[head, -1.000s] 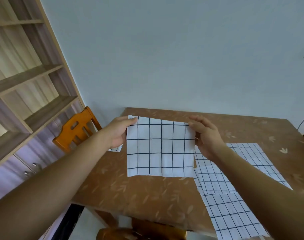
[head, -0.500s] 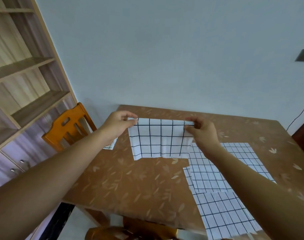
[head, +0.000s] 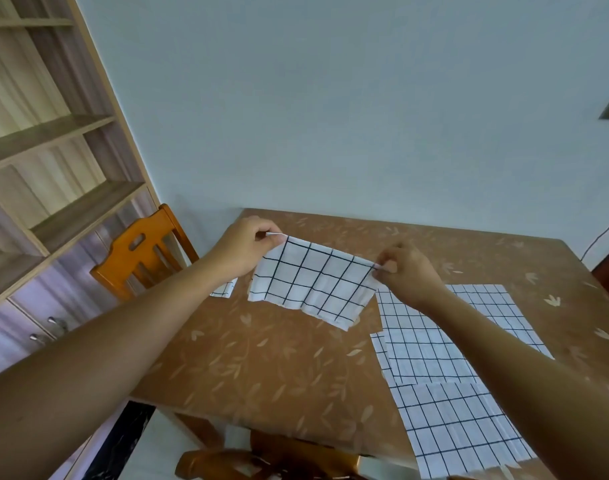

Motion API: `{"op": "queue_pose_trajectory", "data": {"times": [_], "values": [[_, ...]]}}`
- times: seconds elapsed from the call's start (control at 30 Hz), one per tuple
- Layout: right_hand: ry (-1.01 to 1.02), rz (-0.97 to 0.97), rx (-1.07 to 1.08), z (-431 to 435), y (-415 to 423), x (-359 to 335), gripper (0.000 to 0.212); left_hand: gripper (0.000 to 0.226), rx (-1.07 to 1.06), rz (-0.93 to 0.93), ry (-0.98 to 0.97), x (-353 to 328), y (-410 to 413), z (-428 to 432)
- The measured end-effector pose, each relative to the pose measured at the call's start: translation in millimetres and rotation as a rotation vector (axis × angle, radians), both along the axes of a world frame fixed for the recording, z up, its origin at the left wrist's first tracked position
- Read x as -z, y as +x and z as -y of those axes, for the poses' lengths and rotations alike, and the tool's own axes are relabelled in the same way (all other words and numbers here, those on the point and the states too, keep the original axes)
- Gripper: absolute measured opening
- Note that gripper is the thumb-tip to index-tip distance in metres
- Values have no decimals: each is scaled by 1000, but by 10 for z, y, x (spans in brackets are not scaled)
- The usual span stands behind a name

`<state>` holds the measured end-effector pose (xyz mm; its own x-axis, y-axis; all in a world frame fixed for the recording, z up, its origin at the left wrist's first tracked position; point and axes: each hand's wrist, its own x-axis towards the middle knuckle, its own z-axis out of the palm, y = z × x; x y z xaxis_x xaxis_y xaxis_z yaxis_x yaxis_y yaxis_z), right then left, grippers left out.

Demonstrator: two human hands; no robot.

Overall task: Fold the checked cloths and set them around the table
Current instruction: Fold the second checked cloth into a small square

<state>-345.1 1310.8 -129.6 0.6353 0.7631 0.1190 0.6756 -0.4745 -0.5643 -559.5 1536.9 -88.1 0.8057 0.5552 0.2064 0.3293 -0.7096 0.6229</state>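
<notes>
Head view: a folded checked cloth [head: 313, 282] is stretched in the air over the desk [head: 261, 358]. Left hand [head: 242, 247] pinches its upper left corner, right hand [head: 408, 271] pinches the upper right one, and the rest hangs down. Flat checked cloths [head: 434, 341] lie on the desk's right side, and a small folded one [head: 225, 289] sits near the left edge.

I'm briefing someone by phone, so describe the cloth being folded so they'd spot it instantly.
Find the brown leaf-patterned table by the pale wall. Over it hangs a checked cloth, its top corners pinched by the left hand and right hand. The other cloths lie flat.
</notes>
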Motion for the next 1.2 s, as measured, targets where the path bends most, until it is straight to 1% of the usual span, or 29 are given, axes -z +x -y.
{"op": "queue_pose_trajectory", "data": {"times": [0.07,0.13,0.17,0.2,0.27,0.3,0.37,0.5,0.53,0.57,0.7,0.77,0.87,0.93,1.0,1.07,1.13,1.17,1.2], "values": [[-58,-66,-86,-21,-74,-25,17,14,75,8,21,-26,35,63],[-32,-176,-192,-99,-242,-100,31,21,137,4,83,-64,84,147],[3,-219,-250,-157,-324,-141,35,26,158,-14,103,-81,110,185],[48,-238,-312,-221,-397,-175,34,29,166,-37,114,-99,133,218],[109,-241,-384,-312,-512,-242,19,30,175,-31,83,-135,164,258],[140,-254,-394,-331,-534,-267,14,30,182,-2,15,-157,162,269],[213,-358,-374,-315,-537,-302,16,36,192,34,-151,-217,100,270],[362,-679,-304,-225,-403,-320,20,37,138,-82,-389,-144,-137,151],[382,-737,-284,-216,-364,-327,21,36,114,-71,-457,-104,-191,125],[400,-787,-272,-207,-329,-330,21,34,82,-23,-539,-62,-229,98],[473,-969,-237,-194,-277,-314,22,27,5,292,-919,4,-242,97],[516,-1032,-207,-199,-294,-296,22,32,53,327,-1032,51,-220,170],[571,-1107,-167,-207,-328,-265,22,39,102,255,-1053,206,-178,307],[601,-1153,-130,-210,-322,-228,23,40,54,246,-1025,309,-144,333],[614,-1185,-110,-190,-308,-202,20,37,-10,263,-971,367,-114,325],[561,-1160,-134,-155,-302,-178,19,34,-62,293,-949,360,-101,324],[471,-1087,-162,-112,-312,-150,20,32,-108,301,-953,336,-104,309],[439,-1048,-162,-92,-314,-132,19,35,-115,287,-954,327,-115,291],[415,-1012,-160,-75,-319,-114,20,44,-112,261,-945,312,-124,294]]}}
